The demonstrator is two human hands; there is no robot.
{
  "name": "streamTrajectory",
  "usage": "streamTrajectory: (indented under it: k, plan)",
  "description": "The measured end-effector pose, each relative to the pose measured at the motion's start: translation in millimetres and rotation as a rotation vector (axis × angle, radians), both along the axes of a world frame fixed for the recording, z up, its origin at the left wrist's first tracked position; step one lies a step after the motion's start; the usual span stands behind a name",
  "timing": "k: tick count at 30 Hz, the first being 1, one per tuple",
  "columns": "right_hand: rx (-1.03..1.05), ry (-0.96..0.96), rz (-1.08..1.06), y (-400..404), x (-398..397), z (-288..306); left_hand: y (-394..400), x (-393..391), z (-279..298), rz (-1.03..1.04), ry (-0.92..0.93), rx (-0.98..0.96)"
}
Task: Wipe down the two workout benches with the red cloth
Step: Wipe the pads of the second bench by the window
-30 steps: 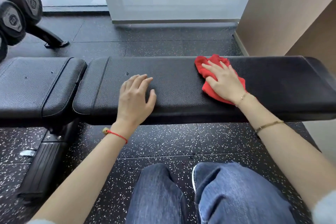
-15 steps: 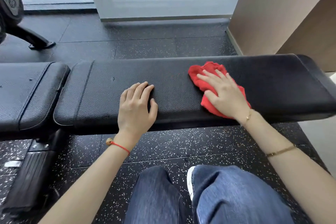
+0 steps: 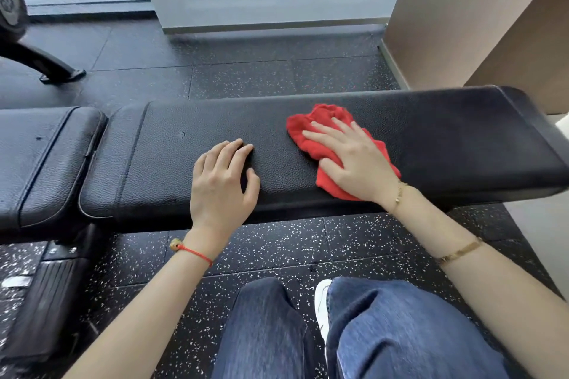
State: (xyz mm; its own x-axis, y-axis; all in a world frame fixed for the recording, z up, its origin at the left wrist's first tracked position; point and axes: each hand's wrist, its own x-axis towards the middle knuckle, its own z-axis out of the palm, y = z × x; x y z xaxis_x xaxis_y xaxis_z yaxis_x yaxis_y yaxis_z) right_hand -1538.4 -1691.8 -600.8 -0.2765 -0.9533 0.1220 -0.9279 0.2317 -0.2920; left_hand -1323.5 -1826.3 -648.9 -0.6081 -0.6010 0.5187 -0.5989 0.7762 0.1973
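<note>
A long black padded bench pad runs across the middle of the view. A shorter black seat pad adjoins it at the left, with a narrow gap between them. The crumpled red cloth lies on the long pad, right of centre. My right hand presses flat on the cloth, fingers spread and pointing left. My left hand rests flat on the bare pad to the cloth's left, holding nothing.
The bench's black frame and foot stand on the speckled rubber floor at lower left. A dumbbell rack leg is at far left. A beige wall rises behind the bench's right end. My jeans-clad legs are in the foreground.
My right hand has slid the red cloth leftward and toward me along the pad. My left hand stays planted. My view has drifted to the right along the bench.
</note>
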Motion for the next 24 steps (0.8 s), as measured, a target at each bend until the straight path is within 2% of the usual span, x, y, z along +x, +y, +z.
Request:
streamTrajectory:
  k: [3, 7, 9, 12, 15, 17, 20, 24]
  plan:
    - [0.016, 0.017, -0.183, 10.5, -45.7, -2.8, 0.3, -0.5, -1.2, 0.004, 0.016, -0.001]
    - [0.051, 0.004, -0.468, -20.5, -75.7, 1.2, 1.0, -2.2, -0.7, 0.016, 0.019, -0.002]
    - [0.081, 0.025, -0.413, -42.1, -59.9, 1.0, 1.9, -2.3, -0.7, 0.012, 0.024, 0.001]
    - [0.078, 0.04, -0.171, -52.4, -16.2, -0.6, 1.4, -1.4, 0.1, 0.009, 0.023, 0.01]
    - [0.06, 0.03, -0.001, -27.2, 10.9, -0.2, 1.1, -1.3, 0.0, 0.005, 0.022, 0.019]
    - [0.03, 0.027, 0.029, -2.1, 12.7, -1.2, 0.7, -0.5, -0.3, -0.001, 0.022, 0.02]
    - [0.008, 0.021, -0.081, 26.8, -13.4, -2.1, -0.5, 0.2, -0.9, -0.01, 0.024, 0.026]
    - [0.042, 0.049, -0.42, 27.2, -75.7, -2.3, 2.2, -0.9, 1.0, 0.003, 0.024, 0.028]
